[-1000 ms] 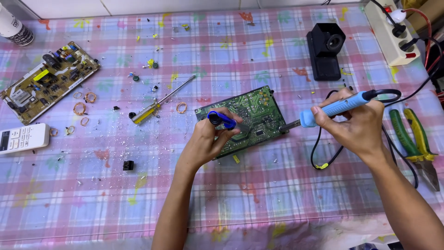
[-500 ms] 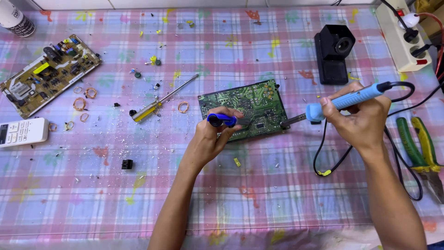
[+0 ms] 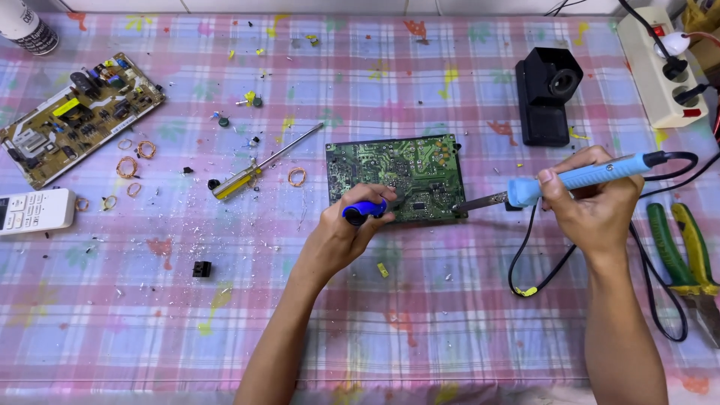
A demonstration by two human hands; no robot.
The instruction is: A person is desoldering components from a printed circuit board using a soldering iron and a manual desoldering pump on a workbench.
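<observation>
Hands (image 3: 341, 238) (image 3: 592, 202) hold blue-handled tools over flat green circuit board (image 3: 405, 169).

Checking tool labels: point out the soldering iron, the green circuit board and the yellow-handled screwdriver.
soldering iron (image 3: 581, 178), head view, blue handle.
green circuit board (image 3: 405, 169), head view, board centre.
yellow-handled screwdriver (image 3: 234, 184), head view, yellow handle.

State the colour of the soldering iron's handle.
Light blue; the soldering iron shows in the head view, held in the right hand.

The right hand (image 3: 592, 206) drew the iron (image 3: 577, 180) back, its tip now just off the board's (image 3: 394, 178) right edge; the left hand (image 3: 341, 236) slid toward the board's near edge.
</observation>
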